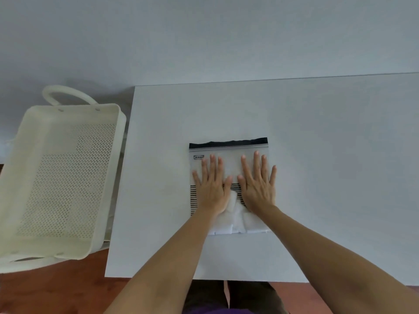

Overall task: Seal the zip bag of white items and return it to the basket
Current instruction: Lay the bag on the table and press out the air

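A clear zip bag with a black zip strip along its far edge and black stripes across its middle lies flat on the white table. White soft items fill its near end. My left hand and my right hand rest flat on the bag side by side, palms down, fingers spread and pointing at the zip strip. Neither hand grips anything. The cream perforated basket stands left of the table, apart from the bag, with nothing visible inside.
The basket has a loop handle at its far end and sits lower than the tabletop, over a reddish-brown floor. A plain pale wall rises behind the table. The table's near edge runs just in front of my forearms.
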